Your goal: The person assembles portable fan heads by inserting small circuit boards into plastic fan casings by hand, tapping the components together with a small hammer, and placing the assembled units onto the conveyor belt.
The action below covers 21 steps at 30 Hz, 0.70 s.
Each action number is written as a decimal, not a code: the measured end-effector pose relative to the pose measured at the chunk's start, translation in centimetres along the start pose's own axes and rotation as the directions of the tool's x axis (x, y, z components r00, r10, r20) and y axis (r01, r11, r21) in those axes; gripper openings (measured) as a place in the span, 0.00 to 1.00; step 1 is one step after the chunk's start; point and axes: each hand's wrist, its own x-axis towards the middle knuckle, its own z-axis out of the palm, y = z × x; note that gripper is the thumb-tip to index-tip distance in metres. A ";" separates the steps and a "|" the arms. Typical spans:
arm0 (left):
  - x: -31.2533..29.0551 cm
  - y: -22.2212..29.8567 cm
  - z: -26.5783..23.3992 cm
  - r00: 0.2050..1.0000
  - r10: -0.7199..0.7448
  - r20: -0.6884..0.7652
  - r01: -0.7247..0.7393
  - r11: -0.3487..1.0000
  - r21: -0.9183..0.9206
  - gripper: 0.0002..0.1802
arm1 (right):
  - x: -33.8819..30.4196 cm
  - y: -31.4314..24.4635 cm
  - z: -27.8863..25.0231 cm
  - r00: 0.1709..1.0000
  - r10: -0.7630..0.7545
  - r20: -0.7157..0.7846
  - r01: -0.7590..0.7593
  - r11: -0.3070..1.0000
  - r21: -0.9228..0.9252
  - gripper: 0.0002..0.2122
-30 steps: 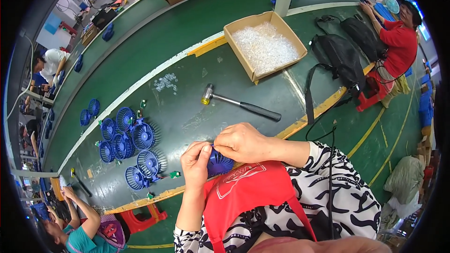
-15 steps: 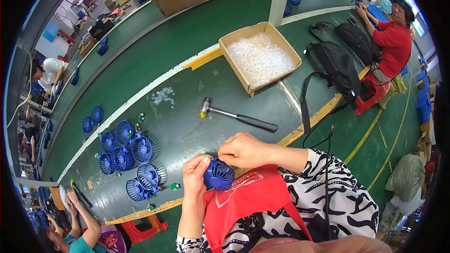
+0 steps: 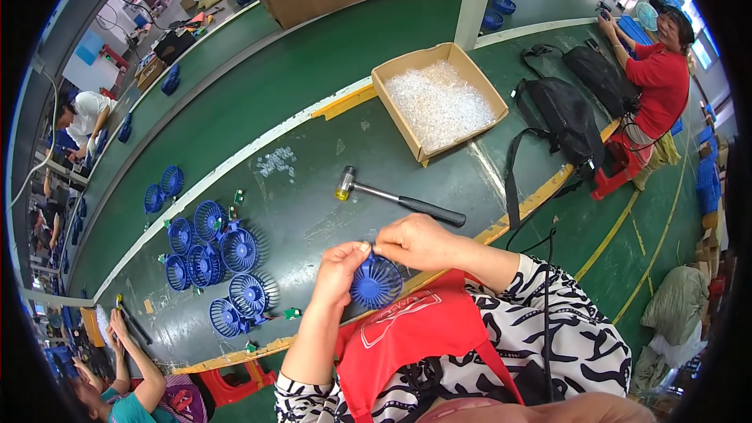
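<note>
A round blue fan housing [image 3: 376, 283] with thin ribs hangs over the table's front edge, pinched at its top by my left hand [image 3: 339, 268]. My right hand [image 3: 413, 241] is closed at the same spot, its fingertips against the housing's top; whatever small piece they may hold is hidden. Beyond my hands lies a hammer [image 3: 403, 200] with a black grip and a yellow-tipped head. Left of my hands several blue fan housings [image 3: 239, 251] sit grouped, with small green circuit boards [image 3: 292, 313] beside them.
An open cardboard box [image 3: 440, 98] of small clear plastic pieces stands at the back. A loose pile of clear pieces [image 3: 276, 162] lies left of it. Black bags [image 3: 552, 113] rest at the right. A green conveyor belt [image 3: 313, 55] runs behind. Co-workers sit left and right.
Both hands have moved slightly right and up with the fan housing, which now shows more of its ribbed face. On the belt at left, two fan housings have shifted right and up.
</note>
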 end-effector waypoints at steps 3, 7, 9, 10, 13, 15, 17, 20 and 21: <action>1.9 2.2 -0.5 0.999 -0.004 -0.052 0.010 0.992 0.123 0.09 | 1.0 0.5 -0.4 0.959 -0.075 -0.274 -0.027 0.936 -0.352 0.11; 4.6 4.0 -2.3 0.976 0.090 -0.197 -0.005 0.920 0.392 0.11 | 2.4 2.2 -0.7 0.945 -0.024 -0.328 -0.161 0.835 -0.526 0.12; 4.6 4.1 -2.5 0.952 0.196 -0.233 0.004 0.757 0.653 0.12 | 2.6 3.0 -0.1 0.963 0.015 -0.270 -0.171 0.809 -0.562 0.10; 3.1 4.9 -1.0 0.913 0.299 -0.276 0.036 0.616 0.787 0.14 | 2.6 3.2 0.0 0.963 0.016 -0.269 -0.170 0.809 -0.563 0.10; 2.1 3.3 -1.5 0.773 0.587 -0.240 -0.091 0.477 0.874 0.17 | 2.5 3.7 0.1 0.968 -0.004 -0.253 -0.149 0.798 -0.583 0.07; 1.0 1.5 -2.3 0.670 0.725 -0.160 -0.152 0.345 0.926 0.22 | 2.4 3.9 0.0 0.965 0.014 -0.264 -0.157 0.834 -0.529 0.07; -0.9 -0.6 -2.1 0.635 0.771 -0.044 -0.179 0.203 0.963 0.39 | 2.3 3.6 -0.4 0.968 0.131 -0.216 -0.215 0.875 -0.434 0.08; -1.7 -1.2 0.3 0.644 0.763 0.051 -0.154 0.064 0.986 0.50 | 1.8 3.3 -1.8 0.958 0.050 -0.281 -0.126 0.958 -0.257 0.06; -1.6 -1.4 0.4 0.640 0.768 -0.007 -0.125 0.114 0.986 0.52 | 1.8 1.9 -2.3 0.961 0.118 -0.250 -0.176 0.958 -0.225 0.08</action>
